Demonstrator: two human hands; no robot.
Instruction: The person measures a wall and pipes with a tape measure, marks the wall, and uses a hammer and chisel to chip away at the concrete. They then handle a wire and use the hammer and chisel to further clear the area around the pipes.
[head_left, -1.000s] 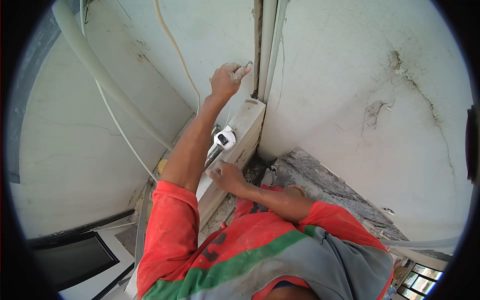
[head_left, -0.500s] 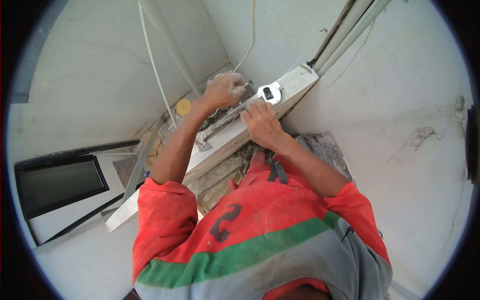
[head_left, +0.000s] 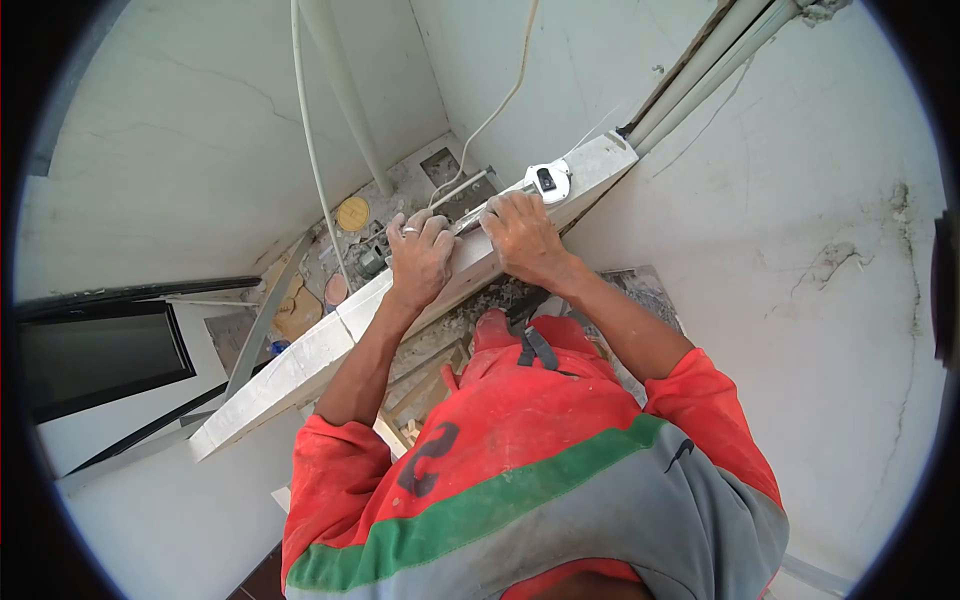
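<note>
My left hand (head_left: 419, 258), dusted white and wearing a ring, rests on the top of a long white ledge (head_left: 345, 325), with its fingers bent over the far side. Further along, my right hand (head_left: 522, 238) lies on the same ledge, fingers curled down close to a white rounded case (head_left: 548, 183) with a dark window. A narrow light strip (head_left: 468, 218) runs along the ledge between the hands. I cannot tell what the curled fingers hold.
Beyond the ledge lie a round yellowish disc (head_left: 353, 213), a grey fitting (head_left: 372, 262) and rubble. A pale cable (head_left: 488, 122) and a pipe (head_left: 350, 100) come down there. More pipes (head_left: 690, 80) run along the right wall. A dark-framed panel (head_left: 100, 360) is at left.
My left hand has come down from above the far side onto the ledge, to the left of my right hand. The right hand stays beside the white case, fingers curled.
</note>
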